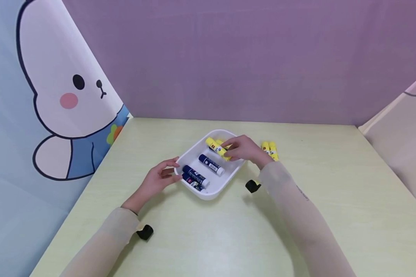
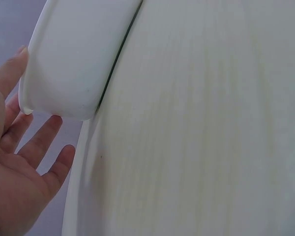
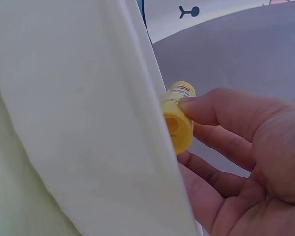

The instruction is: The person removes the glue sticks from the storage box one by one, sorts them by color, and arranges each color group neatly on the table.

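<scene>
A white plastic tray (image 1: pixel 211 195) sits on the table with several navy glue sticks (image 1: pixel 211 164) lying in it. My left hand (image 1: pixel 158 177) holds the tray's left corner, thumb and fingers on either side of it; in the left wrist view its little finger is off the tray wall (image 2: pixel 73 59). Over the tray's far right part, my right hand (image 1: pixel 243 149) pinches a yellow glue stick (image 1: pixel 214 146) between thumb and fingers. In the right wrist view the round base of that yellow glue stick (image 3: pixel 179 132) shows beside the rim. Another yellow stick is partly hidden behind it.
Two more yellow glue sticks (image 1: pixel 273 151) lie side by side on the pale table (image 1: pixel 208 238), right of the tray. A purple backdrop (image 1: pixel 242 61) stands behind the table, and a cartoon-printed cloth (image 1: pixel 55 115) borders the left.
</scene>
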